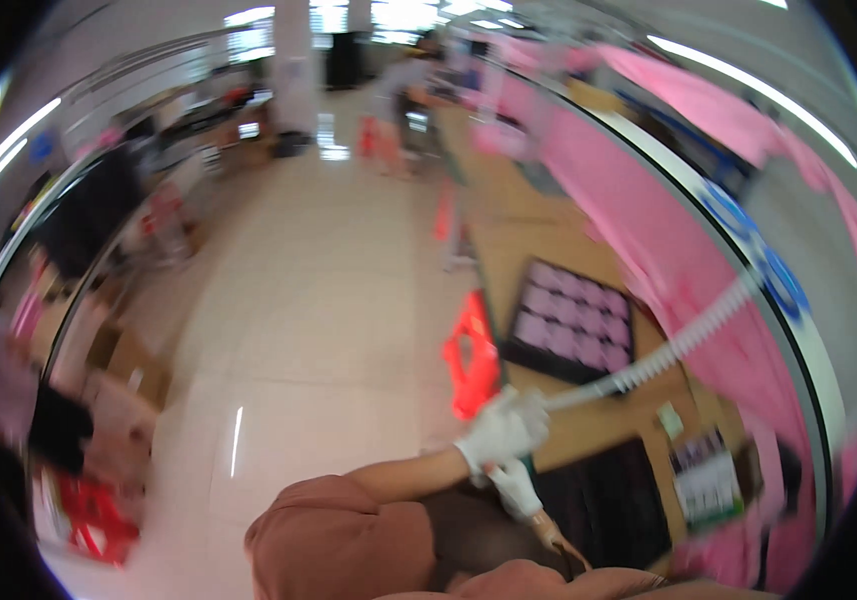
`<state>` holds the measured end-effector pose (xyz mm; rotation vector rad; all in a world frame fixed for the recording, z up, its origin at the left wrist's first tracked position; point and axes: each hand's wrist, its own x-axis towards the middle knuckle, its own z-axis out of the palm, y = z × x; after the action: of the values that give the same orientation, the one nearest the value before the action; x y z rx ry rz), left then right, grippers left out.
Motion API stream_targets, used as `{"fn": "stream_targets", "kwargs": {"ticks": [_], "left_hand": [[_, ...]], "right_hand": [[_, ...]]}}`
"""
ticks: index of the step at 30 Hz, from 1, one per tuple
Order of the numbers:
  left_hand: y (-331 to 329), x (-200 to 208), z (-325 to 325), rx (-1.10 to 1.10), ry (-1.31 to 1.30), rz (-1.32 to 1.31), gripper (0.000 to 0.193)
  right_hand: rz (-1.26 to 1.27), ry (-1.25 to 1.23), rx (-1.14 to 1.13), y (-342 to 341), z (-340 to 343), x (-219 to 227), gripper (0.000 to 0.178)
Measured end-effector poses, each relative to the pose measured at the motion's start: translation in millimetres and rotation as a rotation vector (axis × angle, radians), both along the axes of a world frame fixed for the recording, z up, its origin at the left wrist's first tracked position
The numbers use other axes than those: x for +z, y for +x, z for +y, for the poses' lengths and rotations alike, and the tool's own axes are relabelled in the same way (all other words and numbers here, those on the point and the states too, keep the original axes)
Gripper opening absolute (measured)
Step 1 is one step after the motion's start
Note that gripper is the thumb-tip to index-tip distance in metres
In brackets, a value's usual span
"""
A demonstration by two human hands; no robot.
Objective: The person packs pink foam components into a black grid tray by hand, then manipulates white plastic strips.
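My left hand [504, 430], in a white glove, reaches over the near edge of the workbench [509, 205]. Its fingers close around the near end of a white coiled hose [674, 350], which stretches up to the right toward the bench's frame. Just below it is my right hand [517, 488], also white-gloved and close to the left one; blur hides its fingers. A dark mat [604, 505] lies on the bench beside the right hand. Beyond the left hand sits a black tray [559, 372] with rows of pink pieces.
A red stool [474, 360] stands against the bench. Pink cloth [589, 165] hangs along the bench's far side, with blue coiled tubing [784, 285] on the rail. A printed packet [709, 485] lies at right. Cartons [129, 365] and another person [9, 385] are at left.
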<state>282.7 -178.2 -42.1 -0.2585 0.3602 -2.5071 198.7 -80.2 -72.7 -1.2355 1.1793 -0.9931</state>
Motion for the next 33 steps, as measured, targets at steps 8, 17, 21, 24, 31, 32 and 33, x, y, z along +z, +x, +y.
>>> {"fn": "stream_targets", "kwargs": {"ticks": [8,17,21,24,31,32,33], "left_hand": [[-36,11,-4,-0.045,-0.139,-0.47,0.043],[-181,-18,-139,0.611,-1.538,-1.234,0.042],[-242,3,-144,0.019,-1.632,-1.278,0.056],[-239,-5,-119,-0.162,-1.274,-0.962,0.016],[-154,35,-38,-0.194,-1.216,-0.912,0.014],[-149,31,-31,-0.215,-1.19,-0.891,0.012],[-145,25,-26,-0.213,-1.236,-0.87,0.011]], "right_hand": [[0.092,0.081,0.141,-16,22,4,0.029],[-0.295,0.161,-0.456,-111,41,-16,0.032],[-0.07,0.125,-0.539,-157,34,8,0.031],[0.362,-0.167,-0.68,-217,16,83,0.016],[1.413,-1.027,-1.188,-354,-85,296,0.035],[1.525,-1.076,-1.148,-362,-101,318,0.036],[1.695,-1.104,-1.121,-370,-116,331,0.034]]}}
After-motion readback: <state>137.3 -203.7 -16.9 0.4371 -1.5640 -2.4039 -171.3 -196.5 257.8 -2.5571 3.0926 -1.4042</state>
